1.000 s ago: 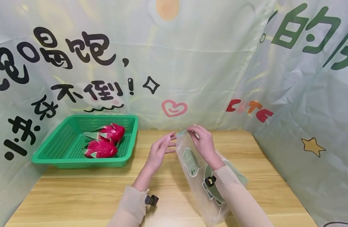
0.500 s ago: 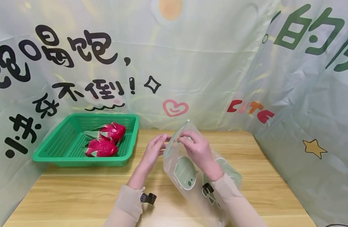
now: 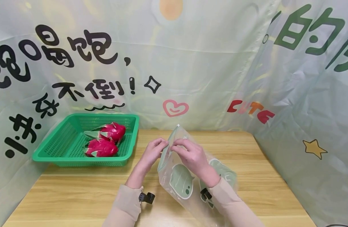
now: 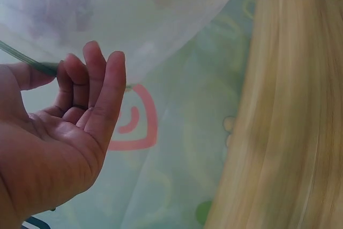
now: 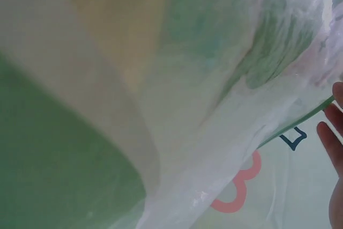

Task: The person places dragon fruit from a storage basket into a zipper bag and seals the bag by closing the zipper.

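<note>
A translucent plastic zip bag [image 3: 174, 197] with green cartoon prints slants up from the table. Its narrow green closure strip [image 4: 24, 54] runs along the top edge, ending in a pale tip near the back. My left hand [image 3: 152, 153] pinches that edge between thumb and forefinger; the left wrist view shows the other fingers loosely bent. Close beside it, my right hand [image 3: 192, 157] pinches the bag's near film just below the strip, forearm crossing over the bag. Blurred bag film fills most of the right wrist view, with fingertips [image 5: 328, 132] at the strip by the right edge.
A green perforated basket [image 3: 85, 162] stands at the back left of the wooden table [image 3: 85, 198]. Inside lie two dragon fruits [image 3: 101, 148]. Printed cloth walls [image 3: 208, 63] enclose the back and sides, and a dark cable curves at the lower right corner.
From the bag's back corner, my right hand has come left and nearer, and the bag's top edge has swung left and spread. My left hand has drawn slightly nearer and now pinches that edge.
</note>
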`<action>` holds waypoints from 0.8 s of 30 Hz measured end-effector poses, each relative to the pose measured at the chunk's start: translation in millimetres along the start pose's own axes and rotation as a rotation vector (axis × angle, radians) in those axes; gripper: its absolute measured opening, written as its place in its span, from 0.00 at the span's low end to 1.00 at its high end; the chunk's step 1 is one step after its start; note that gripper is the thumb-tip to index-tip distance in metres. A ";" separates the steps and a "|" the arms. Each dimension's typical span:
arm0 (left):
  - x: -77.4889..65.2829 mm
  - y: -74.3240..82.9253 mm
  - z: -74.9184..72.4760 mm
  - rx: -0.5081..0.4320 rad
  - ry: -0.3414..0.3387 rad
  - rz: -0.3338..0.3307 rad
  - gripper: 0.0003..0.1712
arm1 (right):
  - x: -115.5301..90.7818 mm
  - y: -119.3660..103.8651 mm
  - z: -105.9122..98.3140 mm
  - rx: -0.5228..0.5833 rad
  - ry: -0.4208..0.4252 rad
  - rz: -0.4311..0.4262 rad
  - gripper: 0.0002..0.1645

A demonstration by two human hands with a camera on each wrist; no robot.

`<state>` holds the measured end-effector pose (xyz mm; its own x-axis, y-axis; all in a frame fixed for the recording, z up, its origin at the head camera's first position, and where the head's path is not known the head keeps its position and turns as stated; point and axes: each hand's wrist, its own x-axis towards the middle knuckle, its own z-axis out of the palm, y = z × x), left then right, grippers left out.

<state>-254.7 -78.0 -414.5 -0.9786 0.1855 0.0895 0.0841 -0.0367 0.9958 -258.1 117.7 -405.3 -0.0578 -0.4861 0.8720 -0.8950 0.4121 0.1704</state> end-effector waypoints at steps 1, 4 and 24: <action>-0.5 0.5 0.7 0.008 0.012 0.013 0.14 | 0.1 -0.7 -0.2 0.006 -0.005 0.022 0.10; -2.8 3.2 4.1 0.029 0.053 0.067 0.13 | 2.8 -3.3 -2.9 0.056 -0.016 0.124 0.10; -11.4 3.4 34.8 0.410 0.104 0.664 0.05 | 37.4 -5.1 -34.1 0.327 -0.393 1.054 0.16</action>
<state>-236.7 -46.1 -411.5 -0.7098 0.1580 0.6864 0.7005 0.2608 0.6643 -240.5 123.7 -357.9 -0.9205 -0.2504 0.3001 -0.3906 0.5636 -0.7279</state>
